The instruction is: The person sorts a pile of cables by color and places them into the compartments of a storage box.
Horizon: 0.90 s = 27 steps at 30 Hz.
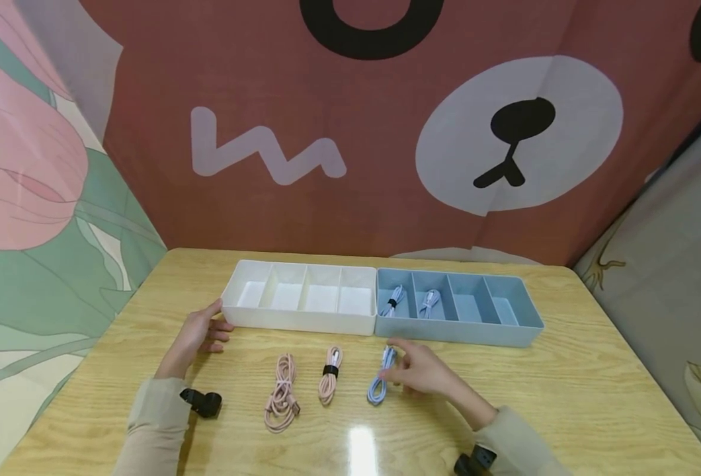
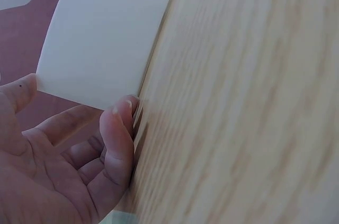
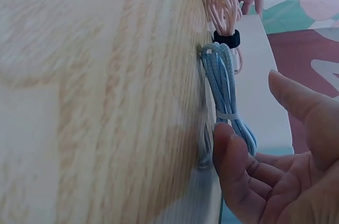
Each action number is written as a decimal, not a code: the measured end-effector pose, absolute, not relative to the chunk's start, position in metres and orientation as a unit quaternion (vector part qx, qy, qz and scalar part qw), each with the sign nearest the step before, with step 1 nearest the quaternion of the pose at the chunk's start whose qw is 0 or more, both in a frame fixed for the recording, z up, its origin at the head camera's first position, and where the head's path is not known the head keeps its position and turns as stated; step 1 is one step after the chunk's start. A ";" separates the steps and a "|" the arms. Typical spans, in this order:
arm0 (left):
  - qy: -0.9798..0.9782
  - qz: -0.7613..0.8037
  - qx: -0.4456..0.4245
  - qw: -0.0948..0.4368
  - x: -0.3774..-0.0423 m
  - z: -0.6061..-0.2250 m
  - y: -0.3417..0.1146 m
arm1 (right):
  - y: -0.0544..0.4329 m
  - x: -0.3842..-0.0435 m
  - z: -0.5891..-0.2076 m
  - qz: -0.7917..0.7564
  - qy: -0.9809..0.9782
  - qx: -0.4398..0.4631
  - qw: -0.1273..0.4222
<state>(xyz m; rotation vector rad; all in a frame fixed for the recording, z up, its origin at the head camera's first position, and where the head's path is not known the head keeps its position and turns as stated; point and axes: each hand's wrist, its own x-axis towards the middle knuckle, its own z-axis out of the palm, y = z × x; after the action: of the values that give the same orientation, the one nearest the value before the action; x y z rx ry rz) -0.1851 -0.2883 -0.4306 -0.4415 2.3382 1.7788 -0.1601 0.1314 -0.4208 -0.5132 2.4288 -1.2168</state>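
Note:
A bundled light-blue cable (image 1: 377,391) with a pale tie lies on the table before the two boxes. My right hand (image 1: 420,368) is at its right side, thumb and forefinger spread apart, with fingertips right at the bundle in the right wrist view. At the left end of the white four-compartment box (image 1: 303,321), my left hand (image 1: 198,336) has its fingertips against the end wall (image 2: 106,38), fingers loosely bent. Left of the blue cable lie a pink cable (image 1: 329,380) with a black strap and a larger pink cable coil (image 1: 282,396).
A blue four-compartment box (image 1: 457,332) stands end to end with the white one. Its leftmost compartment holds a light cable (image 1: 394,299) with a black strap, the second another pale cable (image 1: 430,303). Behind the wooden table (image 1: 588,370) hangs a printed curtain (image 1: 380,211).

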 end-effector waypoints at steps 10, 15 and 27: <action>0.785 0.595 -0.148 0.086 -0.184 -0.431 -0.288 | 0.122 -0.163 -0.428 -0.425 0.872 -0.160 0.182; 0.783 0.598 -0.148 0.086 -0.185 -0.431 -0.289 | 0.118 -0.165 -0.431 -0.413 0.883 -0.152 0.162; 0.781 0.602 -0.145 0.085 -0.185 -0.432 -0.288 | 0.116 -0.166 -0.432 -0.447 0.870 -0.136 0.156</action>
<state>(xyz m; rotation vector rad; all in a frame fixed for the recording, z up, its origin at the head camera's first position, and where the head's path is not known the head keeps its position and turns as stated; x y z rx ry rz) -0.1849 -0.2883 -0.4320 -0.4336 2.3295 1.7945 -0.1658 0.1157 -0.4324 -0.3897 2.4902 -1.2810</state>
